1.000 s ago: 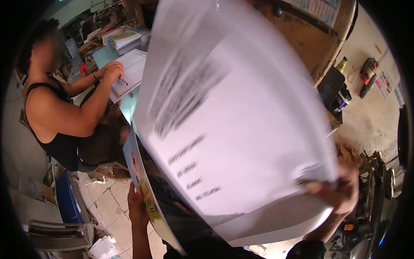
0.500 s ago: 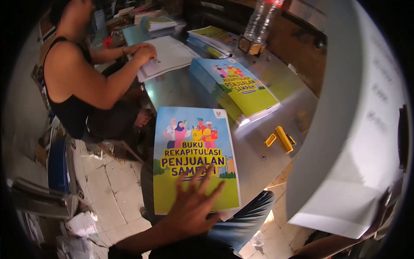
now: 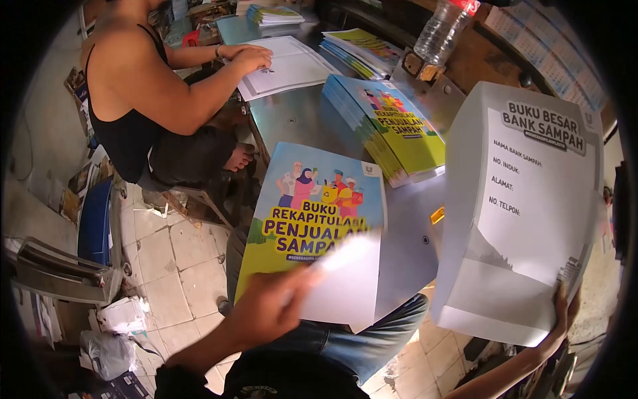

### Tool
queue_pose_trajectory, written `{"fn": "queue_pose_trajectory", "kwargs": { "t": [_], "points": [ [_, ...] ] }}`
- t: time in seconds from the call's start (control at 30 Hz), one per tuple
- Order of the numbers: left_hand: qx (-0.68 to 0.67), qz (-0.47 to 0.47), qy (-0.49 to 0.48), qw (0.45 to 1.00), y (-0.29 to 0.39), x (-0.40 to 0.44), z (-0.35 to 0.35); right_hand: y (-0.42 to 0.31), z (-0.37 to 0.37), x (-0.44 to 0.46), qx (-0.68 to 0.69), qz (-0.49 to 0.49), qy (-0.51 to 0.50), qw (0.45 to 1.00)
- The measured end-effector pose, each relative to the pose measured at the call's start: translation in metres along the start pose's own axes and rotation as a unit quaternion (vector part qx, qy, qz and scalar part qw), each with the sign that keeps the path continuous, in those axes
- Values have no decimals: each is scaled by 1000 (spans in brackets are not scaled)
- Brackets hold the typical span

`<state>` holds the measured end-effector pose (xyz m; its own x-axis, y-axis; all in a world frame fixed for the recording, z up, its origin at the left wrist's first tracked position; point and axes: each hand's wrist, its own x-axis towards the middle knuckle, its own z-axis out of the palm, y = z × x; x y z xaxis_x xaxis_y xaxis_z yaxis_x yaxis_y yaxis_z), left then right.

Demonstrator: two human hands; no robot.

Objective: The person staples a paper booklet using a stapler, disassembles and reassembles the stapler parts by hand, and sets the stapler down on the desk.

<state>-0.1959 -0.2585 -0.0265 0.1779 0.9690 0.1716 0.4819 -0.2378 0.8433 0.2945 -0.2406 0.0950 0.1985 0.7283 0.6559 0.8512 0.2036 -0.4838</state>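
On the metal table lies a booklet (image 3: 299,199) with a colourful cover reading "Buku Rekapitulasi Penjualan Sampah". My left hand (image 3: 276,302) is closed on the lower right part of this cover, lifting it back. A white area shows there, and the lifted edge is blurred. At the right, my right hand (image 3: 563,312) grips the lower right edge of a curved, grey-and-white printed sheet (image 3: 512,233) headed "Buku Besar Bank Sampah". Whether it is one sheet or several I cannot tell.
Behind the booklet sits a stack of matching booklets (image 3: 399,126), with another pile (image 3: 362,50) farther back. A plastic bottle (image 3: 442,33) stands near the wall. A yellow cutter (image 3: 437,215) is partly hidden. At left, a seated person rests their hands (image 3: 249,58) on white sheets (image 3: 286,70).
My left hand has gone from lying spread on the cover to pinching and lifting its lower corner. The sheet in my right hand has turned, so its printed face shows.
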Motion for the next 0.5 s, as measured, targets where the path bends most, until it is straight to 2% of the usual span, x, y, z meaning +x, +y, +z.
{"fn": "queue_pose_trajectory", "kwargs": {
  "t": [0.03,0.07,0.1,0.17,0.2,0.23,0.3,0.33,0.37,0.4,0.47,0.5],
  "points": [
    [-32,-92,133,986,1,-16,5,-6,12,-4,62,38,8,997],
    [-122,-73,278,950,-2,-20,15,-13,23,-8,125,74,21,989],
    [-208,-50,415,884,-4,-17,24,-26,43,-14,196,142,31,970],
    [-307,10,510,803,3,-14,25,-41,77,-27,223,150,-2,963],
    [-314,23,543,779,3,-13,28,-57,93,-31,230,138,-79,960],
    [-311,21,544,779,2,-16,30,-74,110,-36,238,123,-155,951],
    [-334,67,460,820,-3,-27,35,-104,145,-45,261,117,-285,915],
    [-306,61,394,864,-19,-31,34,-119,164,-51,289,114,-334,890],
    [-270,58,325,904,-35,-35,32,-129,182,-55,356,108,-351,860],
    [-230,60,256,937,-51,-40,30,-127,192,-55,360,108,-351,857],
    [-349,119,231,901,-44,-11,22,-121,208,-52,403,134,-442,790],
    [-220,-41,300,927,-51,-8,25,-116,215,-54,405,129,-447,787]
  ]
}}
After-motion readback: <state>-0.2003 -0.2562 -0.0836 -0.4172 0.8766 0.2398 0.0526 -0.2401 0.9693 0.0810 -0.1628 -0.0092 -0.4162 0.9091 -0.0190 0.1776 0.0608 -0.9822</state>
